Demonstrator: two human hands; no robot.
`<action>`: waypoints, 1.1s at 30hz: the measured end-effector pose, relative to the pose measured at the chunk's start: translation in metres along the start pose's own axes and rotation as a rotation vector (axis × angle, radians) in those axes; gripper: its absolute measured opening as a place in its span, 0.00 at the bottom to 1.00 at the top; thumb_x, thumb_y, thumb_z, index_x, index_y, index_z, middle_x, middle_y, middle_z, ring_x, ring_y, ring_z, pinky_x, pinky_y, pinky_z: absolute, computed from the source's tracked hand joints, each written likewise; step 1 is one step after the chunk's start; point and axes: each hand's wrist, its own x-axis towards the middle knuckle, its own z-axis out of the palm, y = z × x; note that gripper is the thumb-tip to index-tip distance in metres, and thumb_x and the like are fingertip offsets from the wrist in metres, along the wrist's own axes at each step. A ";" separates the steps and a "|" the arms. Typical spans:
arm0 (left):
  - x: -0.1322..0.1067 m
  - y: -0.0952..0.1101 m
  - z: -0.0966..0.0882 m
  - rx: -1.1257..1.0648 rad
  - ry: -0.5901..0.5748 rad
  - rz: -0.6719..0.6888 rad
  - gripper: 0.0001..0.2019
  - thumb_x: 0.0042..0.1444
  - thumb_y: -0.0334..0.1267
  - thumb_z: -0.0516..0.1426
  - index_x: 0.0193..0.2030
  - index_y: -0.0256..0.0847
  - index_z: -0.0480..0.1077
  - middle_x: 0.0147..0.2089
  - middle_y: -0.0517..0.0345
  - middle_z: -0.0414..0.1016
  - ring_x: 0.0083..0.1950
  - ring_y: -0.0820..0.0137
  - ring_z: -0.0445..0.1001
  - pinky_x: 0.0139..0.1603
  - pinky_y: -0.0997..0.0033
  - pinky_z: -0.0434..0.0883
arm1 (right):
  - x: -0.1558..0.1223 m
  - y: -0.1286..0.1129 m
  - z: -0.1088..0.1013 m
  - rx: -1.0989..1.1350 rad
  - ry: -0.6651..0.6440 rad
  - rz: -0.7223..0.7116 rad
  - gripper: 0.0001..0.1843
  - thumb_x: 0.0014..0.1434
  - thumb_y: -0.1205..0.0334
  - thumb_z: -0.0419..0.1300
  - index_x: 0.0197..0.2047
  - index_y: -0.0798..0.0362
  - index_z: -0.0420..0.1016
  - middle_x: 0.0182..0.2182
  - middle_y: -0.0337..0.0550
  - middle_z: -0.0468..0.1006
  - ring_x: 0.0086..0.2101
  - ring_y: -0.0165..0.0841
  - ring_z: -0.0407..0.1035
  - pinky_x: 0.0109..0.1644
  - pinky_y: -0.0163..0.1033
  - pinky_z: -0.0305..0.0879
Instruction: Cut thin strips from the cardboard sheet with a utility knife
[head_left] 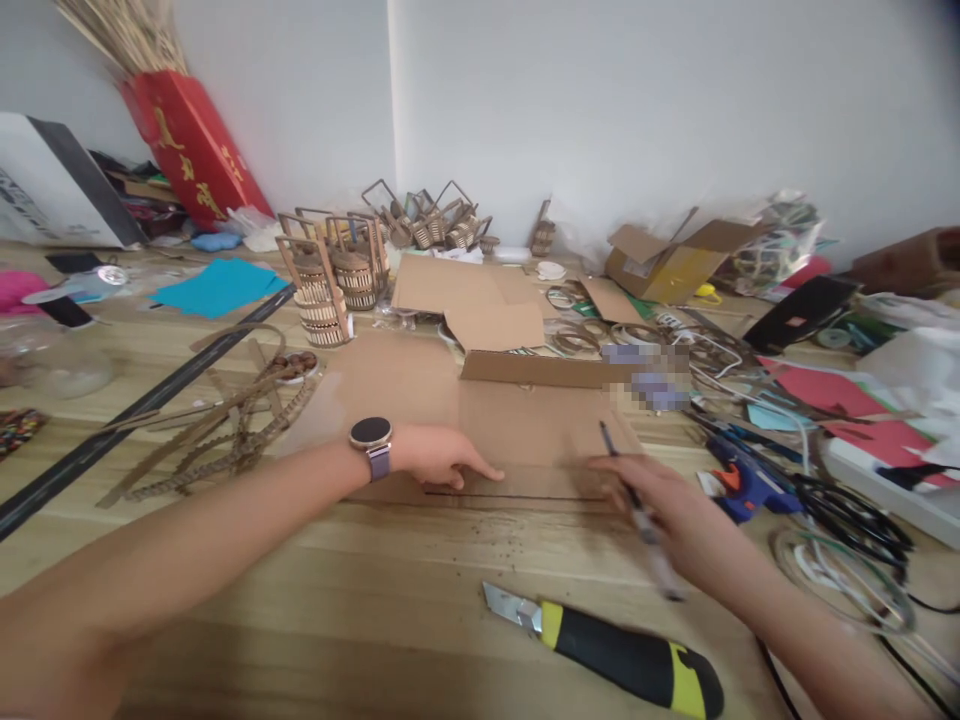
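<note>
My left hand, with a watch on its wrist, presses on a flat cardboard sheet. Its index finger is stretched out and the other fingers bend under; nothing is held in it. At the right side of the sheet, my right hand is closed around a pen, whose dark end points up and away from me. A dark line runs along the cardboard's near edge. Closer to me lies a black and yellow utility knife with its blade out, touched by neither hand.
Small wooden baskets stand behind on the left, by blue sheets. Bamboo strips lie left of the cardboard. To the right are a blue glue gun, coiled cables and an open carton. A wall closes the back.
</note>
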 end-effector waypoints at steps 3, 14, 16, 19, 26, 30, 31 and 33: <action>-0.022 0.011 0.006 0.032 0.067 -0.109 0.23 0.62 0.33 0.56 0.65 0.48 0.66 0.56 0.52 0.75 0.54 0.63 0.73 0.52 0.70 0.67 | 0.019 -0.004 0.018 -0.106 -0.095 -0.124 0.14 0.62 0.61 0.54 0.49 0.50 0.75 0.48 0.51 0.80 0.48 0.43 0.74 0.50 0.49 0.71; -0.165 -0.027 0.056 0.202 0.545 -0.975 0.25 0.62 0.43 0.43 0.57 0.33 0.70 0.54 0.36 0.74 0.53 0.45 0.74 0.52 0.48 0.69 | 0.038 0.012 0.019 -0.176 -0.117 -0.217 0.19 0.63 0.71 0.47 0.49 0.48 0.74 0.37 0.44 0.82 0.38 0.35 0.77 0.41 0.38 0.71; -0.174 -0.033 0.064 0.173 0.534 -1.027 0.26 0.62 0.45 0.43 0.57 0.32 0.70 0.55 0.35 0.74 0.53 0.44 0.74 0.51 0.48 0.70 | 0.040 0.013 0.019 -0.211 -0.113 -0.220 0.21 0.61 0.74 0.47 0.50 0.49 0.74 0.34 0.44 0.82 0.36 0.36 0.77 0.40 0.38 0.71; -0.174 -0.034 0.070 0.130 0.515 -1.026 0.27 0.62 0.45 0.42 0.57 0.32 0.70 0.54 0.35 0.75 0.53 0.46 0.75 0.53 0.50 0.69 | 0.040 0.017 0.021 -0.266 -0.105 -0.237 0.24 0.58 0.76 0.48 0.52 0.50 0.73 0.35 0.46 0.82 0.36 0.37 0.77 0.40 0.39 0.71; -0.165 -0.029 0.068 -0.037 0.523 -0.979 0.29 0.59 0.48 0.43 0.57 0.30 0.69 0.58 0.39 0.73 0.57 0.52 0.73 0.58 0.55 0.67 | 0.031 0.022 0.019 -0.386 -0.086 -0.268 0.23 0.55 0.78 0.49 0.50 0.53 0.74 0.32 0.49 0.82 0.33 0.39 0.77 0.36 0.40 0.71; -0.159 -0.010 0.069 -0.166 0.520 -0.919 0.29 0.57 0.51 0.45 0.56 0.34 0.70 0.53 0.44 0.76 0.52 0.56 0.76 0.53 0.60 0.70 | 0.032 0.014 0.020 -0.405 -0.084 -0.310 0.21 0.56 0.78 0.51 0.48 0.52 0.74 0.31 0.46 0.81 0.32 0.37 0.76 0.35 0.38 0.69; -0.158 -0.005 0.070 -0.194 0.519 -0.902 0.29 0.57 0.51 0.45 0.56 0.35 0.70 0.52 0.45 0.77 0.49 0.57 0.77 0.51 0.60 0.71 | 0.033 0.011 0.022 -0.403 -0.086 -0.328 0.21 0.57 0.78 0.52 0.48 0.52 0.74 0.30 0.45 0.81 0.32 0.37 0.76 0.36 0.37 0.69; -0.156 0.004 0.072 -0.245 0.506 -0.880 0.28 0.58 0.51 0.45 0.57 0.37 0.70 0.49 0.48 0.79 0.44 0.59 0.78 0.46 0.61 0.73 | 0.038 0.001 0.026 -0.393 -0.094 -0.371 0.20 0.58 0.78 0.53 0.50 0.53 0.73 0.30 0.45 0.81 0.32 0.36 0.76 0.36 0.38 0.69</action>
